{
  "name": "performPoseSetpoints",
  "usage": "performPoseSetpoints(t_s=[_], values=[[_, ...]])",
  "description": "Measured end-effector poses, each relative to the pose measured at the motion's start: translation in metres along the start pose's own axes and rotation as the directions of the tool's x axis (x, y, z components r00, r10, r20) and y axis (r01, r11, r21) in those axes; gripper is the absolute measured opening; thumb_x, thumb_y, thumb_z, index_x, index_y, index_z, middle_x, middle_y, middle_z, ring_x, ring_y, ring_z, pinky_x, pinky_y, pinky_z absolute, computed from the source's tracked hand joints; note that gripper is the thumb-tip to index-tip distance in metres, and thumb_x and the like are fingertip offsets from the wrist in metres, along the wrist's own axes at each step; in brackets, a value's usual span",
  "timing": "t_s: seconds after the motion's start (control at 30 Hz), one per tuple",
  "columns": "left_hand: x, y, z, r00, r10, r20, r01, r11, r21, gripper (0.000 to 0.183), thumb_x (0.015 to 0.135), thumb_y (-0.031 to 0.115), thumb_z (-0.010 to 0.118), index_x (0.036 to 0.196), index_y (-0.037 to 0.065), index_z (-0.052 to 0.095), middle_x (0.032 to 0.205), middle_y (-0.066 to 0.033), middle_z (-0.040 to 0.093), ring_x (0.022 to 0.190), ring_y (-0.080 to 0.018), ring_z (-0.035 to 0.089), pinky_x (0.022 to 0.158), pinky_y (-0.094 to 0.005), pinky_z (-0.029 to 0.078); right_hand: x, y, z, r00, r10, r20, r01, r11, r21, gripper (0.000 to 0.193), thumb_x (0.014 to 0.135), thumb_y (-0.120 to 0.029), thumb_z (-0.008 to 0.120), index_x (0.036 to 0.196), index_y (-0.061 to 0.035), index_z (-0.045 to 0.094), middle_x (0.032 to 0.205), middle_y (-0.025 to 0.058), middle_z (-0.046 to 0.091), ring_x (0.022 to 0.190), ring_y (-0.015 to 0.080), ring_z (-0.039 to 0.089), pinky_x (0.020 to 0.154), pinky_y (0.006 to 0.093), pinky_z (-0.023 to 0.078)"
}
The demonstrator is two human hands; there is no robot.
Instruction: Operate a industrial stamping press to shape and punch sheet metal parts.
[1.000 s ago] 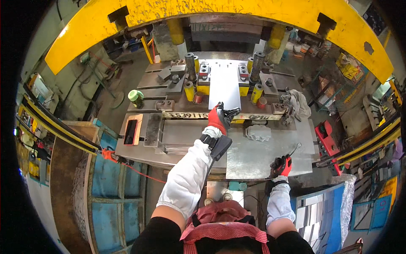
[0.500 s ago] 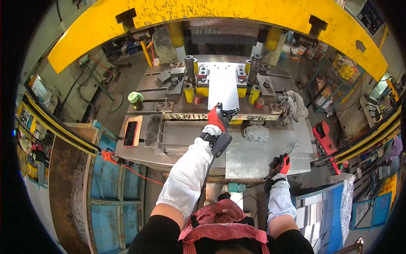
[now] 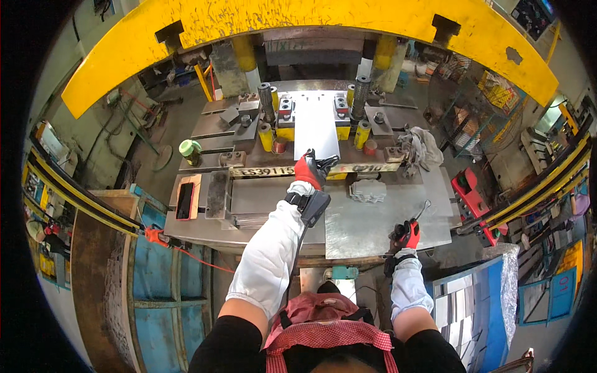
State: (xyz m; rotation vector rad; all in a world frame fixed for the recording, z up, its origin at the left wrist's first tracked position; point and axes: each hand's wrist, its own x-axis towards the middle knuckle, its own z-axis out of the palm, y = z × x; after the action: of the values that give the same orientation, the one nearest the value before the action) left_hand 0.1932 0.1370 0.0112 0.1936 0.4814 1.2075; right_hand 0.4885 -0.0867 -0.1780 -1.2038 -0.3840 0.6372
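Note:
My left hand, in a red and black glove, is closed at the near edge of a bright flat metal sheet. The sheet lies lengthwise in the die between upright posts. Its glove partly hides that near edge. Over the right part of the bench, my right hand wears a similar glove and is wrapped round a thin metal tool with a ring-like end. The tool points away from me, above a large grey plate. A small stack of cut metal pieces sits on that plate.
A yellow press beam spans the far side. Dark guide posts flank the sheet. At left are a green-lidded bottle, a phone and stacked sheets. Grey rags and a red tool box are right.
The whole view has shifted slightly, so the bench appears a little further left. Both hands keep nearly the same places relative to the sheet and bench, with their holds unchanged.

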Motion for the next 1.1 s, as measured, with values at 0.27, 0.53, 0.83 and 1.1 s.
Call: performPoseSetpoints(t_s=[0.27, 0.53, 0.83, 1.1], values=[[-0.003, 0.008, -0.013, 0.999, 0.008, 0.036, -0.006, 0.999, -0.053, 0.043, 0.09, 0.028, 0.046, 0.119, -0.004, 0.036, 0.106, -0.0339, 0.051, 0.089, -0.0473, 0.057, 0.071, -0.0488, 0.054, -0.026, -0.022, 0.024, 0.989, 0.143, 0.024, -0.144, 0.951, 0.272, 0.012, 0.08, -0.012, 0.057, 0.08, -0.0113, 0.045, 0.058, 0.0033, 0.047, 0.044, 0.0167, 0.049, 0.037, 0.0299, 0.042], [0.002, 0.001, -0.024, 0.993, -0.072, 0.098, 0.084, 0.989, -0.124, 0.044, 0.089, 0.025, 0.045, 0.126, 0.004, 0.034, 0.107, -0.0297, 0.054, 0.09, -0.0462, 0.058, 0.074, -0.0461, 0.054, -0.032, -0.039, 0.025, 0.992, 0.12, 0.037, -0.124, 0.979, 0.161, 0.015, 0.081, -0.015, 0.057, 0.082, -0.0104, 0.043, 0.058, 0.0052, 0.048, 0.041, 0.0172, 0.046, 0.037, 0.0317, 0.042], [-0.005, 0.005, -0.007, 0.995, 0.0, -0.097, 0.008, 0.997, 0.078, 0.044, 0.09, 0.029, 0.044, 0.125, 0.003, 0.035, 0.11, -0.0324, 0.05, 0.094, -0.0475, 0.055, 0.076, -0.0516, 0.052, -0.032, -0.036, 0.028, 0.993, 0.116, 0.019, -0.117, 0.973, 0.197, 0.013, 0.081, -0.015, 0.057, 0.084, -0.0118, 0.045, 0.058, 0.0045, 0.048, 0.041, 0.0167, 0.046, 0.036, 0.0312, 0.042], [-0.02, 0.009, 0.0, 0.999, 0.039, 0.024, -0.04, 0.999, 0.034, 0.038, 0.092, 0.025, 0.041, 0.111, -0.007, 0.04, 0.099, -0.0292, 0.056, 0.081, -0.042, 0.061, 0.07, -0.0446, 0.056, -0.034, -0.036, 0.029, 0.987, 0.151, 0.056, -0.159, 0.965, 0.207, 0.017, 0.08, -0.014, 0.06, 0.092, -0.0104, 0.048, 0.069, 0.007, 0.057, 0.051, 0.0185, 0.056, 0.04, 0.0329, 0.046]])
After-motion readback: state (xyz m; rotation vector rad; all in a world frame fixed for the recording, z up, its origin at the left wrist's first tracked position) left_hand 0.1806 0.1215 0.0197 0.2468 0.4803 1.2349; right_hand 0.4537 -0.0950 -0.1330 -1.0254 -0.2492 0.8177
